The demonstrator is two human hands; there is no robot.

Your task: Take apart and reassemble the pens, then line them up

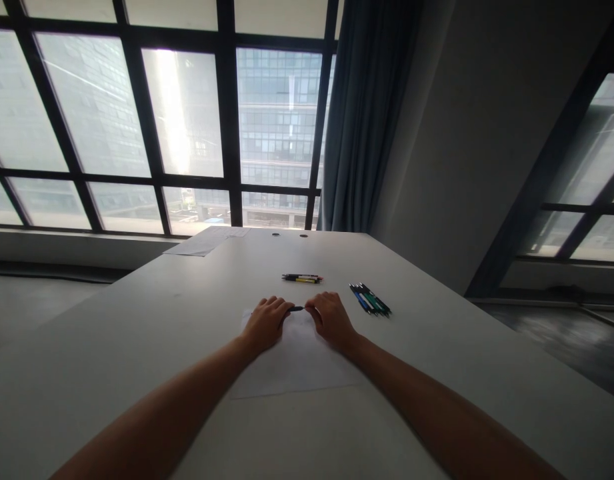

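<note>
Pen (297, 309): dark, slim, held level between both hands just above white paper sheet (297, 363) on desk (161, 333). Left hand (267, 321) pinches one end, right hand (331, 317) other end. Judged light, stiff, smooth-barrelled; best gripped near ends. Other pens (301, 278), (370, 299) lie apart, further out. Desk edges far; open room all round.

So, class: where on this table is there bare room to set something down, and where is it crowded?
Bare: the table's left side, from the left hand out to the edge, and the far stretch between the pens and the papers. Crowded: the middle, where both hands hold a pen over a sheet, the right hand close to more pens.
</note>
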